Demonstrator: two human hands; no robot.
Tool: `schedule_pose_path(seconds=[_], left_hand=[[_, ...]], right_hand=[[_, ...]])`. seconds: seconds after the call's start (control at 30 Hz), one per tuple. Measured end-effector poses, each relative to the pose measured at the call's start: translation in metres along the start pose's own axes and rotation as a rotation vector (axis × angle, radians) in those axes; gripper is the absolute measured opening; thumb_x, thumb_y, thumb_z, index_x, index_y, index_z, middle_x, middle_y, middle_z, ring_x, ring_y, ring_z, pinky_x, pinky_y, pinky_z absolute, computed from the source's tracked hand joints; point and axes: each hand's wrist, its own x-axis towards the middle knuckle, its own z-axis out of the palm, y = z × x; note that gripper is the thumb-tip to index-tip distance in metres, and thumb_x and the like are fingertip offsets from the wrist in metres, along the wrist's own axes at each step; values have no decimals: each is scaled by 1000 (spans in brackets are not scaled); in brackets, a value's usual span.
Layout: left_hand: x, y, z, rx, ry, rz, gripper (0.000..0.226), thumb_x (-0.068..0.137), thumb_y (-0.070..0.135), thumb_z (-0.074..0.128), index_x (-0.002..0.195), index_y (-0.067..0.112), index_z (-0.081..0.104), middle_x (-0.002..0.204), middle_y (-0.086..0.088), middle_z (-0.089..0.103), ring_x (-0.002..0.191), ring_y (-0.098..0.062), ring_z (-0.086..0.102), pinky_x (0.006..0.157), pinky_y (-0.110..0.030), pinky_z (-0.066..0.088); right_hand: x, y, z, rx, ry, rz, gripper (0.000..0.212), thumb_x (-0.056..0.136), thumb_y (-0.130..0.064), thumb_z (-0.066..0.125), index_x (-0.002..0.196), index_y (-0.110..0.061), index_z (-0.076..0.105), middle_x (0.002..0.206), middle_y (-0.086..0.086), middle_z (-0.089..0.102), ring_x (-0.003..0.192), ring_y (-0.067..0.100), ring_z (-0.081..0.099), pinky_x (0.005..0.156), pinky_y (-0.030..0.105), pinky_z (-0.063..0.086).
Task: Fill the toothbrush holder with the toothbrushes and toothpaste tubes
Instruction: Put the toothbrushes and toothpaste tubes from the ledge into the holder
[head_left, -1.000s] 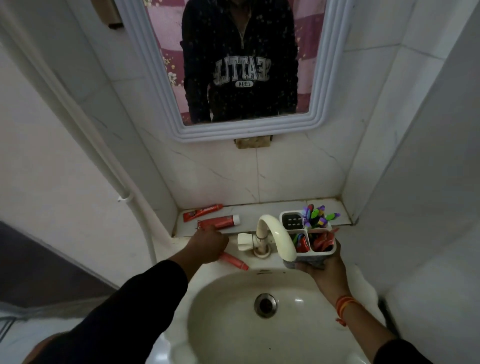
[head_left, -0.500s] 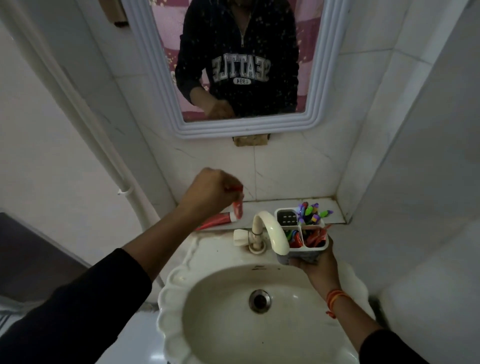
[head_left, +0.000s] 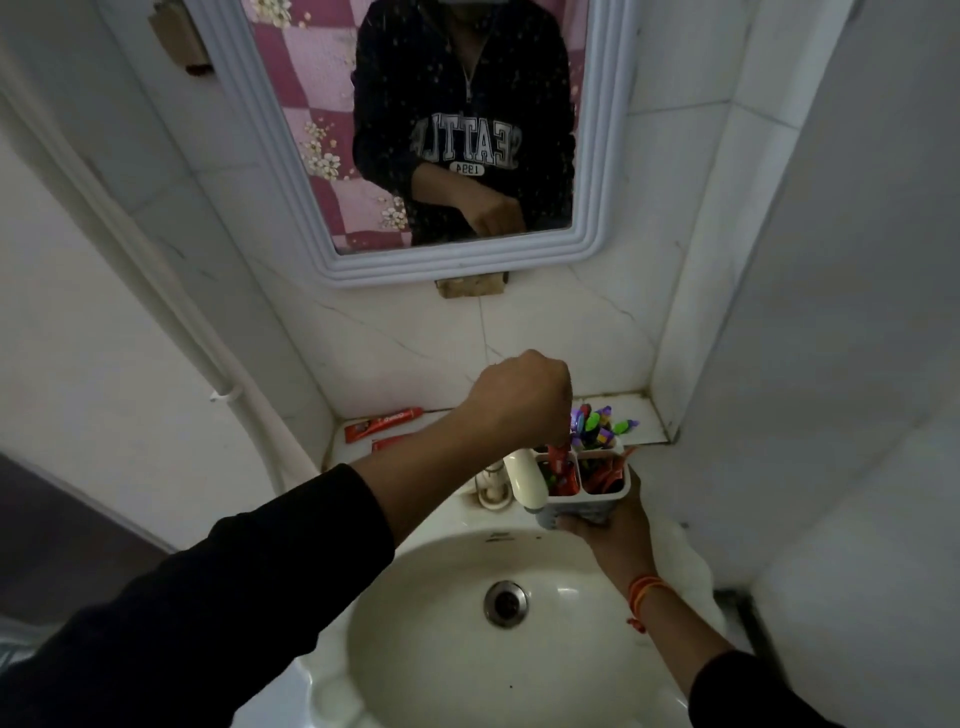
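My right hand grips the base of a white toothbrush holder above the sink's right rim. Colourful toothbrushes stand in its back compartment, and red items fill the front ones. My left hand hangs fisted just above the holder, shut on a small red toothpaste tube whose lower end dips into the front left compartment. Two more red toothpaste tubes lie on the ledge behind: one in full view, the other mostly hidden by my left forearm.
A white tap curves right beside the holder's left wall. Below lies the white sink with its metal drain. A framed mirror hangs above the tiled ledge. A white pipe runs down the left wall.
My left hand picked up a small red tube from beside the tap, lifted it, and moved right to above the holder. The tube now points down into a front compartment.
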Motion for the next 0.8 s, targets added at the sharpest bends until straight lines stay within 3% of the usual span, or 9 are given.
schedule_pose_path(seconds=[0.1, 0.2, 0.27, 0.37, 0.4, 0.47, 0.53, 0.67, 0.8], left_hand=[[-4, 1, 8, 11, -82, -29, 33, 79, 34, 79, 107, 17, 76, 100, -4, 74, 86, -21, 70, 76, -39, 62], [-1, -11, 7, -157, -114, -89, 38, 77, 49, 80, 98, 17, 81, 92, 0, 77, 84, -18, 71, 76, -37, 62], [4, -27, 4, -261, -74, -122, 32, 80, 45, 78, 96, 18, 82, 94, 2, 79, 85, -14, 72, 80, -33, 62], [11, -66, 15, -292, -41, -197, 23, 86, 29, 73, 101, 14, 82, 99, -1, 79, 89, -15, 73, 84, -27, 58], [13, -81, 24, -277, -52, -222, 22, 87, 23, 71, 102, 11, 81, 101, -4, 80, 91, -18, 74, 87, -28, 58], [16, -109, 47, -196, -99, -258, 26, 86, 14, 66, 107, 6, 79, 111, -10, 78, 104, -26, 73, 97, -31, 56], [18, -132, 71, -105, -168, -292, 38, 87, 12, 64, 123, 6, 71, 127, -12, 71, 118, -28, 65, 104, -31, 50], [21, -161, 117, 119, -287, -285, 45, 93, 20, 61, 135, 5, 54, 133, -18, 63, 122, -34, 60, 105, -36, 45], [18, -166, 131, 275, -270, -258, 33, 97, 18, 55, 128, 7, 59, 129, -18, 62, 124, -35, 57, 114, -41, 33]], right_hand=[[1, 4, 0, 0, -1, -15, 103, 53, 1, 96, 132, -32, 38, 132, 5, 60, 127, 25, 56, 109, 49, 47], [2, 0, -1, 22, -11, -13, 101, 54, 5, 95, 130, -31, 39, 128, 2, 59, 126, 24, 55, 107, 44, 48], [4, 1, -1, 51, -30, 3, 99, 55, 11, 92, 129, -31, 41, 127, 0, 58, 126, 24, 55, 104, 42, 50], [5, 3, -2, 125, -59, 41, 92, 60, 15, 88, 126, -37, 48, 124, -4, 61, 121, 23, 59, 96, 51, 56], [5, 5, -3, 109, -61, 41, 89, 62, 11, 89, 127, -35, 49, 122, -5, 62, 116, 20, 61, 94, 49, 58], [6, 7, -3, 75, -64, 1, 90, 61, 6, 91, 132, -28, 47, 120, -5, 63, 110, 11, 62, 92, 32, 59], [9, 9, -4, 121, -82, 5, 95, 56, 2, 94, 131, -32, 46, 123, -6, 63, 112, 5, 61, 86, 21, 58], [13, 6, -6, 293, -138, 110, 73, 77, 26, 69, 129, -23, 51, 124, 4, 63, 99, 5, 70, 65, 20, 61], [17, 8, -4, 334, -144, 195, 60, 88, 23, 59, 134, -14, 48, 120, 6, 63, 83, -5, 73, 60, 20, 62]])
